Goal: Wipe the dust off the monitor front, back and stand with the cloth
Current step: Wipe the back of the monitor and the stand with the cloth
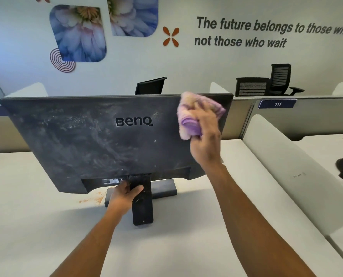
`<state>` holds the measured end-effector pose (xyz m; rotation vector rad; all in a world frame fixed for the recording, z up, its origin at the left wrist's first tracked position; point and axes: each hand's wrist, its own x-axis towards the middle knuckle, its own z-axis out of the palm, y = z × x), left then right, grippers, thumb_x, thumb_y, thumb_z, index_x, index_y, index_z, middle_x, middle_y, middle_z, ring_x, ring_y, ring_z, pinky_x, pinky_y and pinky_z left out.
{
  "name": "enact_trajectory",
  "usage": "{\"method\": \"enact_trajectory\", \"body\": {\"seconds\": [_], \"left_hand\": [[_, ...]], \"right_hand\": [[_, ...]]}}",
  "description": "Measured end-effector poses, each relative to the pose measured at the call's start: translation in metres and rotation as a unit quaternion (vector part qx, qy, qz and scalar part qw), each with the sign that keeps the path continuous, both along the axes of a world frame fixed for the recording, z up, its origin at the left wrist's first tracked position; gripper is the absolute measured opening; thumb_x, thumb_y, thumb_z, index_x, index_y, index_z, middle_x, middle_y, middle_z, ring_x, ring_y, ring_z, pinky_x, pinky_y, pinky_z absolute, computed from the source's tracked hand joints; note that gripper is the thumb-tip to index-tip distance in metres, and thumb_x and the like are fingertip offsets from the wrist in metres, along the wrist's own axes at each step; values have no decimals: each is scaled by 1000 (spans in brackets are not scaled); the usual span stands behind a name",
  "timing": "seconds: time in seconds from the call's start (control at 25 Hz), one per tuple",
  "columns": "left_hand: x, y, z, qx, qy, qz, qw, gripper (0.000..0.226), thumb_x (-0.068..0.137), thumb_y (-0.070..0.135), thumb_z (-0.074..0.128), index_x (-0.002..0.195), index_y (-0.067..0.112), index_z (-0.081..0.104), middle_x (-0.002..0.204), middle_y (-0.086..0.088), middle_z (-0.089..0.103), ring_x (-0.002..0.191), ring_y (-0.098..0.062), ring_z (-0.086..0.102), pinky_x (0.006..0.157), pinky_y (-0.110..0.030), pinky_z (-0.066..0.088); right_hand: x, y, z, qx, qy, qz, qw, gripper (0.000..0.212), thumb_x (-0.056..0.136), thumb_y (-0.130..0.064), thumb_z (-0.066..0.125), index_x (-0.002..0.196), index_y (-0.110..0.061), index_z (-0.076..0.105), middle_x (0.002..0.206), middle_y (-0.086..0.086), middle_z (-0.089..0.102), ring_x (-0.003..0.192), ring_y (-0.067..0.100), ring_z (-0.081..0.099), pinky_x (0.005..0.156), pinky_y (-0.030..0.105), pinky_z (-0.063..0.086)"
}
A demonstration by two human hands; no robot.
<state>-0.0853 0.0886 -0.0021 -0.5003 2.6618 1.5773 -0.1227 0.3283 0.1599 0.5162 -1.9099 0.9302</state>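
Two hands share the job: the right hand (203, 134) has its fingers curled round a bunched purple cloth (194, 114) and presses it against the upper right corner of the monitor (98, 136), whose back faces the person. The left hand (126, 193) grips the neck of the stand (142, 198), just below the monitor's lower edge, thumb wrapped across it. The monitor sits on a white desk (36, 216), and pale dust streaks cover most of its back left of the BenQ logo (134, 121), so the back looks largely unwiped.

Risks, as a judgement: pressure near the monitor's top corner acts high above the stand, so a hard push could tilt the panel or rock it forward if the lower grip slackens. Dragging the wadded cloth across could smear dust rather than lift it, since the cloth appears folded thick. The orange-brown stain (94, 199) on the desk beside the monitor's base might also transfer to the cloth if it touches there.
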Motion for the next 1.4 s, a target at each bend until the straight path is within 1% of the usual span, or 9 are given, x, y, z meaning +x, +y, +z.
{"method": "enact_trajectory", "body": {"seconds": [0.12, 0.24, 0.4, 0.56, 0.76, 0.88, 1.0, 1.2, 1.4], "left_hand": [[2, 1, 2, -5, -1, -5, 1000, 45, 87, 45, 65, 120, 17, 57, 114, -4, 68, 103, -26, 63, 95, -48, 51], [2, 2, 3, -5, -1, -5, 1000, 44, 88, 42, 64, 122, 15, 56, 117, -7, 67, 106, -28, 62, 98, -47, 49], [4, 4, 6, -2, -2, 0, 1000, 43, 89, 42, 64, 122, 16, 56, 117, -6, 67, 106, -27, 62, 97, -45, 48], [6, 5, 8, -6, -5, -1, 1000, 42, 89, 42, 64, 121, 16, 56, 117, -5, 68, 105, -27, 63, 97, -45, 49], [7, 4, 12, -19, -13, -3, 1000, 43, 89, 42, 64, 122, 16, 56, 116, -5, 67, 105, -27, 63, 96, -44, 49], [8, 5, 13, -6, -10, -1, 1000, 43, 89, 41, 65, 122, 15, 57, 114, -5, 68, 102, -26, 63, 96, -44, 51], [9, 4, 13, 2, -4, -4, 1000, 42, 89, 39, 66, 121, 15, 57, 113, -5, 68, 101, -25, 64, 96, -43, 51], [8, 3, 12, 11, -1, -4, 1000, 43, 89, 39, 67, 122, 15, 57, 114, -5, 68, 102, -26, 63, 97, -44, 50], [8, 2, 10, 21, -3, -5, 1000, 43, 88, 39, 67, 123, 15, 57, 116, -5, 68, 103, -26, 64, 97, -45, 51]], "right_hand": [[7, 10, 10, 8, 63, 68, 996, 36, 84, 5, 57, 119, 0, 62, 124, 8, 62, 123, 24, 55, 103, 44, 46], [1, 49, 39, -94, 111, -54, 988, 44, 78, 14, 54, 117, -5, 64, 116, 4, 65, 111, 21, 60, 97, 36, 47], [-14, 88, 64, -53, -15, -185, 981, 40, 82, -4, 47, 119, -12, 62, 113, 11, 64, 108, 32, 57, 94, 35, 47], [-17, 66, 76, 39, -125, -105, 986, 51, 70, -4, 40, 115, -16, 62, 105, 10, 64, 96, 29, 53, 76, 28, 39], [3, -21, 73, 78, -86, 59, 991, 58, 66, 4, 48, 116, -20, 64, 112, -4, 65, 106, 21, 56, 95, 39, 44], [19, -60, 58, 90, -155, 248, 952, 56, 69, 9, 48, 114, -22, 62, 101, -19, 62, 94, 10, 60, 78, 28, 51], [27, -52, 46, -21, -141, 312, 939, 61, 64, 14, 46, 107, -26, 61, 105, -8, 67, 92, 15, 65, 62, 28, 51], [8, 40, 61, -159, 44, -93, 982, 45, 72, 4, 48, 107, -20, 63, 100, 1, 68, 89, 22, 61, 74, 28, 49], [-6, 76, 77, 0, -108, -201, 974, 37, 79, -4, 48, 113, -14, 60, 103, 10, 63, 94, 30, 56, 79, 42, 50]]}}
